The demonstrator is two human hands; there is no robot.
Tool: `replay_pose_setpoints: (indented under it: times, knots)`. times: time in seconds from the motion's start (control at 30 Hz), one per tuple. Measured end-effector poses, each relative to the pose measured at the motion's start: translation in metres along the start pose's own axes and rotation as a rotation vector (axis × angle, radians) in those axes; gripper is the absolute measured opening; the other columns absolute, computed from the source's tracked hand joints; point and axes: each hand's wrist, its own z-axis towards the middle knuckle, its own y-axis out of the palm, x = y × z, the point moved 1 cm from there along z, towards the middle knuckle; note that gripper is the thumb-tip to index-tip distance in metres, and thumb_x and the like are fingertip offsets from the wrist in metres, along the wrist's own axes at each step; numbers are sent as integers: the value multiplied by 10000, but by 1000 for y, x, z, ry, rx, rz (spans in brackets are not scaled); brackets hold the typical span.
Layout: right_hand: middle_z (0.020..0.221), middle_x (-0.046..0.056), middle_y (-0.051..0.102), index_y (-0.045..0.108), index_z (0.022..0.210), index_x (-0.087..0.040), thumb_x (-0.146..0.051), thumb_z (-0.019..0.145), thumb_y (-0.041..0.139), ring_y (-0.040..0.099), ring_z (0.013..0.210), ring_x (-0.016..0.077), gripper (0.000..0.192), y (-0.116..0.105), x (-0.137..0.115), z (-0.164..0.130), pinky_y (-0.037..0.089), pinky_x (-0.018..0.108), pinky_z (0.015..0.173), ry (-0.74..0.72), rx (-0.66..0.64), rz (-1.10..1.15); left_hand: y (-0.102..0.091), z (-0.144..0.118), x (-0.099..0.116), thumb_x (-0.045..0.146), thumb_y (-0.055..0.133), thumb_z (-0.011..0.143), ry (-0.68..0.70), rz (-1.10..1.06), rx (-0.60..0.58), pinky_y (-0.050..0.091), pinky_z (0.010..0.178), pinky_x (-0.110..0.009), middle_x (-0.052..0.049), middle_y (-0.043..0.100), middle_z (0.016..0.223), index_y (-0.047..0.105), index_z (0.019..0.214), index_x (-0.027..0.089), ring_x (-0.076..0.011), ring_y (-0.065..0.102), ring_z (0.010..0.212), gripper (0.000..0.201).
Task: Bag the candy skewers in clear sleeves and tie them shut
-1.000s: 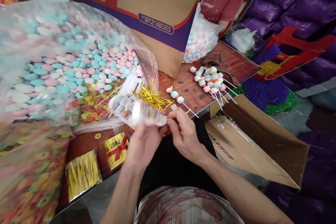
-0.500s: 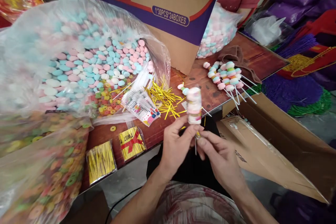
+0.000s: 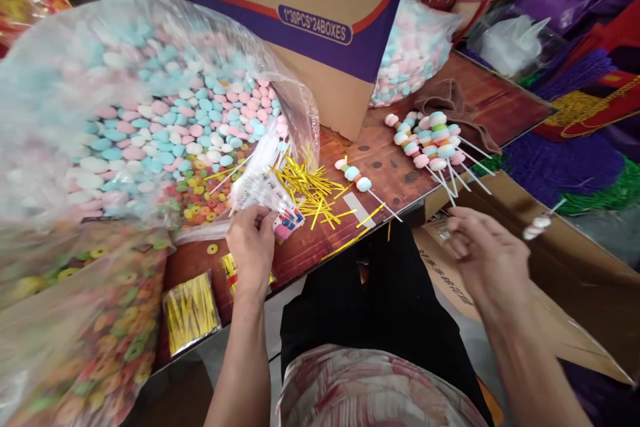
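- Picking one little clear bag [image 3: 267,203] off the pile near the middle of the frame is the step in hand, and it is best done with the fingertips, so that only one bag is lifted.
- The left hand [image 3: 251,240] is set on the pile of bags, with its grip closed lightly on the top one.
- The right hand [image 3: 483,250] is held out at the right of the frame, over the open brown box [image 3: 550,280]. Its grip looks loose and half open, and nothing can be seen held in it.
- A wrapped candy stick [image 3: 537,225] is seen just past the right fingers, above the box. It is blurred, so it cannot be told if it is touched or already let go.
- The gold ties [image 3: 310,187] are spread on the bench [image 3: 385,167] just beside the bags, and should be kept within easy reach.
- One bare candy stick [image 3: 357,180] and a heap of finished sticks [image 3: 430,143] are laid further right on the bench.
- The print on the bags is too small to be read.
- The inside of the box is partly hidden by the right arm.
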Motion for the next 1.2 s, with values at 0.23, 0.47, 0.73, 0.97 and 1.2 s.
replay_pose_setpoints:
  times: [0.23, 0.47, 0.73, 0.97, 1.2]
  knots:
    - [787, 22, 664, 714, 924, -188, -360, 848, 655, 532, 635, 120, 197, 107, 29, -62, 441, 254, 575, -74, -537, -253, -9, -17, 32, 330, 726, 773, -13, -527, 144, 397, 631, -244, 8, 598, 686, 658, 752, 184, -126, 508, 628, 163]
    - [664, -13, 600, 688, 744, -174, -454, 746, 744, 477, 570, 100, 285, 138, 24, -54, 408, 232, 521, 46, -584, -46, 4, -55, 77, 337, 774, 767, -72, -899, -26, 432, 678, -213, 17, 592, 714, 635, 775, 186, -106, 527, 676, 206]
    - [673, -4, 595, 634, 690, -173, -353, 796, 698, 525, 633, 128, 219, 124, 11, -50, 450, 252, 593, -52, -523, -96, 21, -77, 82, 476, 772, 751, -671, -1515, -529, 464, 603, -212, -51, 692, 877, 718, 879, 162, -107, 593, 705, 344]
    - [617, -33, 444, 514, 632, -185, -431, 913, 559, 386, 586, 103, 376, 123, 27, -52, 366, 239, 558, -150, -516, -186, 29, -59, 83, 165, 888, 597, -705, -1591, -251, 501, 632, -187, 25, 689, 710, 694, 685, 163, -72, 617, 651, 213]
    - [560, -33, 441, 436, 582, -191, -484, 956, 470, 396, 542, 99, 476, 121, 26, -37, 326, 244, 535, -203, -569, -305, 31, -51, 88, 248, 868, 641, -675, -1509, -214, 538, 681, -232, 6, 728, 835, 717, 746, 176, -109, 653, 738, 197]
